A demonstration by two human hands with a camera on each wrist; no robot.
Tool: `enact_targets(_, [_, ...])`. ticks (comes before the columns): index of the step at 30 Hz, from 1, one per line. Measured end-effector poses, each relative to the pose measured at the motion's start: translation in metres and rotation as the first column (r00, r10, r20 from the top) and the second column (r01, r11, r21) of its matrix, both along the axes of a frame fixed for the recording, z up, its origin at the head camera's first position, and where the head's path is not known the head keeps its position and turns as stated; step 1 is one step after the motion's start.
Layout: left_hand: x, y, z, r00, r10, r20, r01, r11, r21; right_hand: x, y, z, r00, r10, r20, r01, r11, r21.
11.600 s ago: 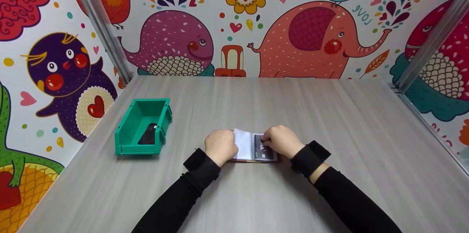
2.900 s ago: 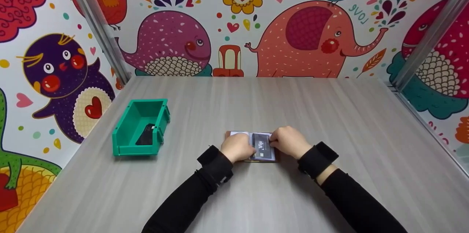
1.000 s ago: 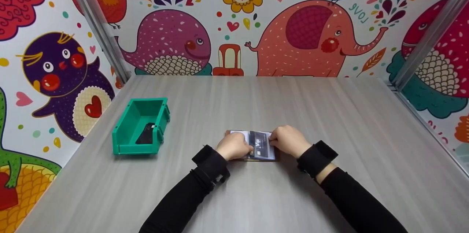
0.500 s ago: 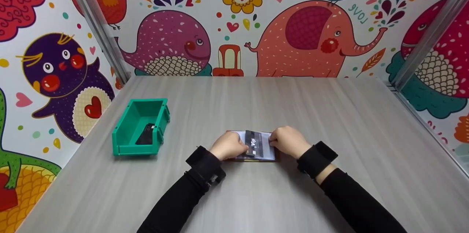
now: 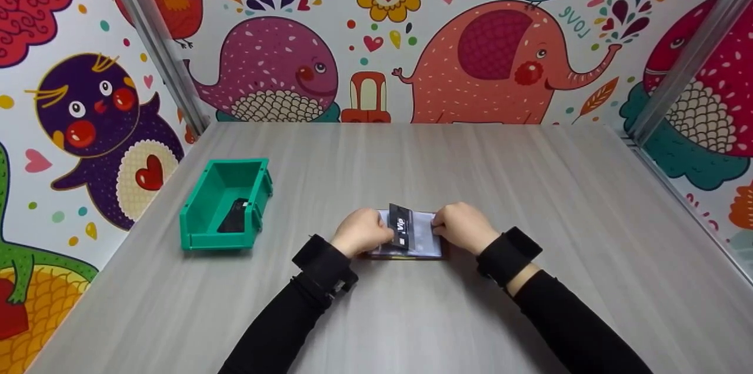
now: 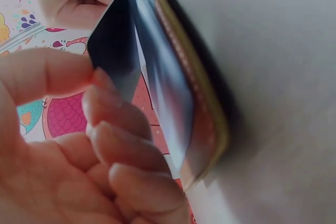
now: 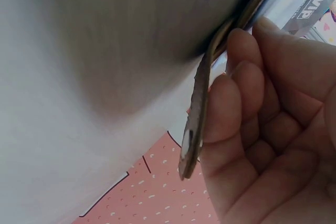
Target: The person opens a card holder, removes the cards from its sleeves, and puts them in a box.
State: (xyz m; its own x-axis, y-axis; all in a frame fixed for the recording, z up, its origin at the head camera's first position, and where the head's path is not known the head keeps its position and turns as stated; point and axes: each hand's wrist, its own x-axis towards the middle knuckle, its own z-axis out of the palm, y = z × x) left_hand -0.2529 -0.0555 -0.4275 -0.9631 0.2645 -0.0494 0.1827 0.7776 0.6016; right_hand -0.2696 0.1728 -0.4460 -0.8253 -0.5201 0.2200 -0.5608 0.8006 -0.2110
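An open card holder (image 5: 428,251) with clear plastic sleeves and a brown cover lies on the table. My left hand (image 5: 360,233) pinches a black card (image 5: 400,227) marked "Vip" between thumb and forefinger. The card is tilted up from the pages, and its right side overlaps the clear sleeve (image 5: 426,236). In the left wrist view the dark card (image 6: 113,43) slants away from the sleeves. My right hand (image 5: 465,226) pinches the holder's right side. In the right wrist view a brown strap (image 7: 194,119) sticks out by the curled fingers.
A green bin (image 5: 217,240) stands at the left of the table (image 5: 500,162), with a black object (image 5: 234,216) inside. Patterned walls (image 5: 376,39) close off the back and sides.
The black card has slid left across the holder and tilted up, drawn by my left hand, baring more of the clear sleeve. My right hand has stayed at the holder's right side lately.
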Motion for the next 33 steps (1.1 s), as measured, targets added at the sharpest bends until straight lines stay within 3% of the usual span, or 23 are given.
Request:
enact_targets(10, [0.001, 0.000, -0.002, 0.998, 0.019, -0.052, -0.018, 1.000, 0.012, 0.000, 0.001, 0.000, 1.000, -0.010, 0.014, 0.010, 1.000, -0.003])
enact_targets(22, [0.001, -0.002, -0.001, 0.997, 0.049, -0.061, -0.049, 0.999, 0.006, 0.000, 0.001, 0.000, 1.000, -0.007, 0.010, 0.007, 1.000, -0.012])
enact_targets(33, [0.001, -0.010, 0.003, 0.986, 0.094, -0.136, -0.096, 0.995, -0.011, 0.000, 0.002, 0.000, 1.000, 0.010, -0.006, -0.010, 1.000, -0.015])
